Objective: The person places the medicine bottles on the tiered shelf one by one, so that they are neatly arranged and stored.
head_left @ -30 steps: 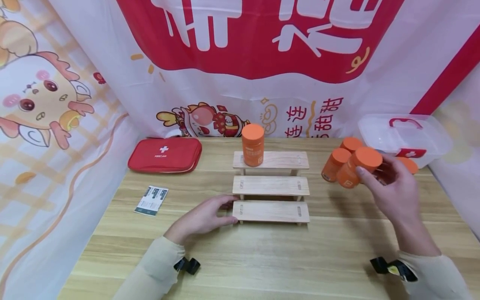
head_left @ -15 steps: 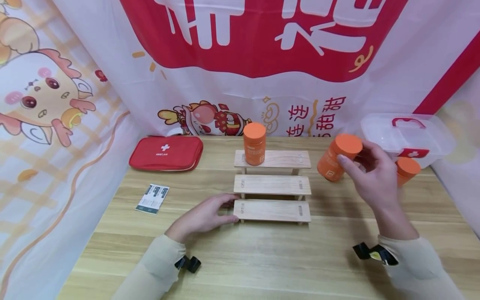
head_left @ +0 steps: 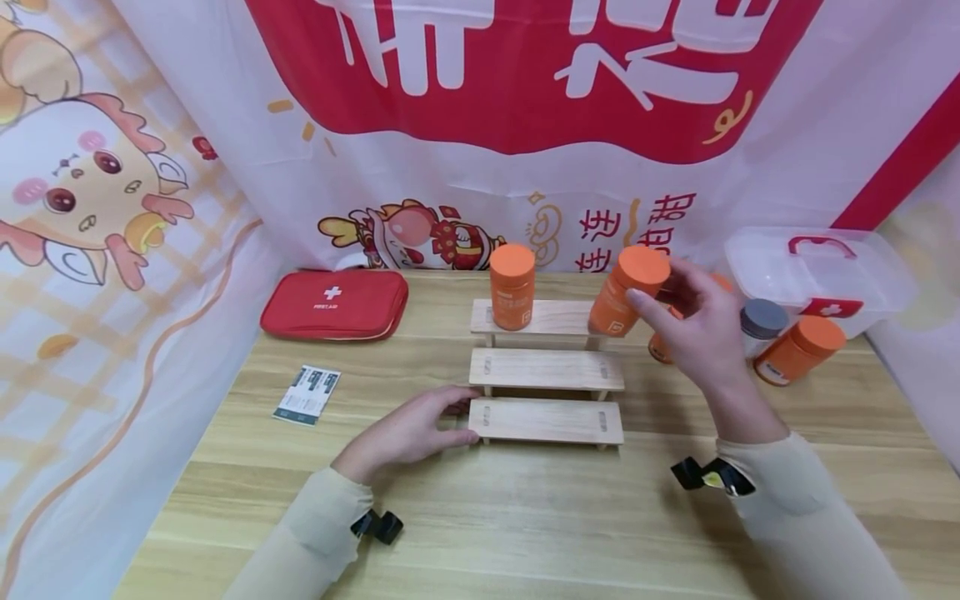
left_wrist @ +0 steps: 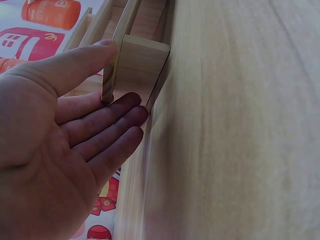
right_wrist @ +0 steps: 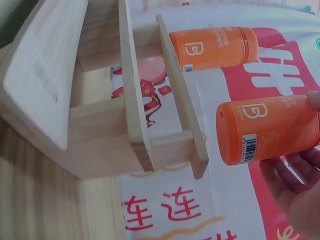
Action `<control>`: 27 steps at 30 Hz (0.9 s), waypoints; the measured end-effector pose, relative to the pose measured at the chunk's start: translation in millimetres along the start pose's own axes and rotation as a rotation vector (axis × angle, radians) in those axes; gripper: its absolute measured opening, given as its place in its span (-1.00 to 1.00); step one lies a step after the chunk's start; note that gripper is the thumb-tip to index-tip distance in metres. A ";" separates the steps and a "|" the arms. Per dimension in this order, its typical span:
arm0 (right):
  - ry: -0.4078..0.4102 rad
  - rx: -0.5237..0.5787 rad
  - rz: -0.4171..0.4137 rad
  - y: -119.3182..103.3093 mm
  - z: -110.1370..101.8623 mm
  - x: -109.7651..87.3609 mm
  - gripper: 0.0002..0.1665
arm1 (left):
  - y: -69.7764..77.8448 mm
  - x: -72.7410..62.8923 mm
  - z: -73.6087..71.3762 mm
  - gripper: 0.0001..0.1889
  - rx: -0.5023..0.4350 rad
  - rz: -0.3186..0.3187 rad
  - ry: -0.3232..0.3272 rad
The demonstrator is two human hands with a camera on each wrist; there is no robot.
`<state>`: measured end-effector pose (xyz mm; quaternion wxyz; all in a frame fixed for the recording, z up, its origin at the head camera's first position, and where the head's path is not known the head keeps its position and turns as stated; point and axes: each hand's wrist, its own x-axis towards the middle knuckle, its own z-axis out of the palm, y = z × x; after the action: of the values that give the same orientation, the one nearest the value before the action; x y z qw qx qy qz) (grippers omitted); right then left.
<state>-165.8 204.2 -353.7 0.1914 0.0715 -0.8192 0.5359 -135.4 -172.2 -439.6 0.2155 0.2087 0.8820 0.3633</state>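
A wooden three-step display stand (head_left: 547, 369) stands on the table. My left hand (head_left: 408, 429) holds the left end of its lowest step; in the left wrist view the thumb lies against one edge of the board and the index finger is at the other, remaining fingers extended. My right hand (head_left: 701, 321) grips an orange pill bottle (head_left: 628, 292) near its cap, slightly tilted, over the right end of the top step. The right wrist view shows a gap between the base of this bottle (right_wrist: 270, 129) and the step. Another orange bottle (head_left: 513, 287) stands upright on the top step's left end.
Right of the stand are an orange bottle (head_left: 799, 350), a grey-capped bottle (head_left: 762, 323) and further orange bottles partly hidden by my right hand. A clear lidded box (head_left: 810, 267) sits behind them. At left lie a red first-aid pouch (head_left: 333, 304) and a printed packet (head_left: 307, 394).
My right hand has carried the orange pill bottle leftward from the group at right to above the top step. The grey-capped bottle has come into sight. My left hand stays put.
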 end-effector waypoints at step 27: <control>-0.142 0.004 -0.008 -1.0 38.9 20.8 -0.32 | 0.7 -0.1 0.2 -0.29 0.014 0.027 0.007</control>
<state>-193.7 170.4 -358.5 0.1348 0.1132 -0.8293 0.5303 -135.1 -171.7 -439.2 0.2062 0.2207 0.8824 0.3608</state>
